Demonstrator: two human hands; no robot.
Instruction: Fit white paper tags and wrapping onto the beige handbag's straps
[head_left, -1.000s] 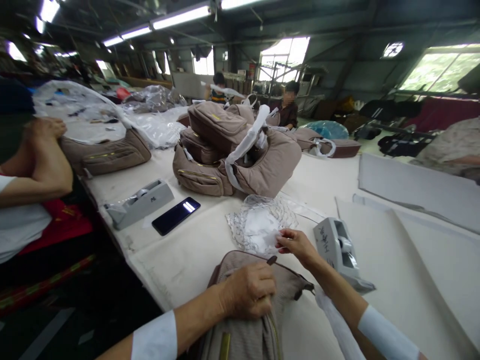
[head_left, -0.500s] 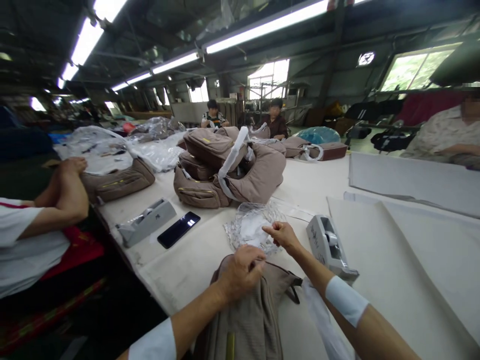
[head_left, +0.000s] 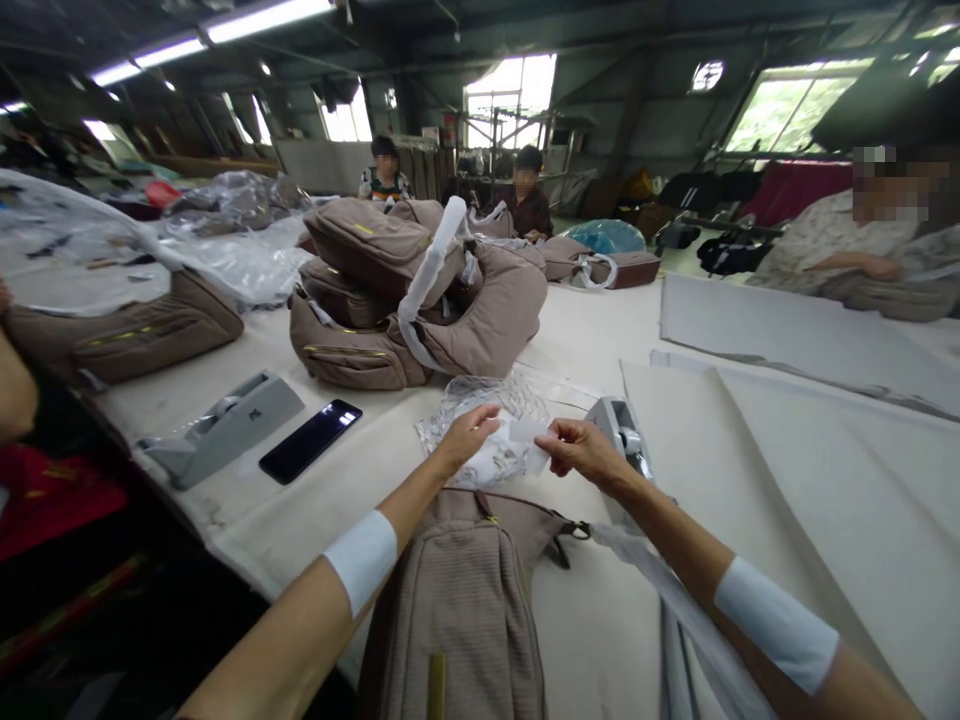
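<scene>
My right hand (head_left: 579, 449) pinches a small white slip (head_left: 528, 430) between thumb and fingers; whether it is paper or tape I cannot tell. My left hand (head_left: 466, 438) reaches toward the slip from the left, thumb and fingers slightly apart, with nothing visible in them. Beneath both hands, a brown ribbed fabric bag (head_left: 469, 580) lies at the table's near edge, with a strap clip (head_left: 577, 530) and a plastic-wrapped strap (head_left: 652, 570) at its right. Just behind the hands is a heap of crumpled clear plastic and white scraps (head_left: 487, 395).
A grey tape dispenser (head_left: 616, 420) stands right of my hand, another tape dispenser (head_left: 240, 420) at left beside a black phone (head_left: 311, 440). Stacked brown bags (head_left: 420, 300) rise beyond. White sheets (head_left: 787, 440) cover the right side. Co-workers sit around the table.
My left hand has lifted off the bag and moved forward toward my right hand. The white slip now shows clearly in my right hand. The view has shifted right and down.
</scene>
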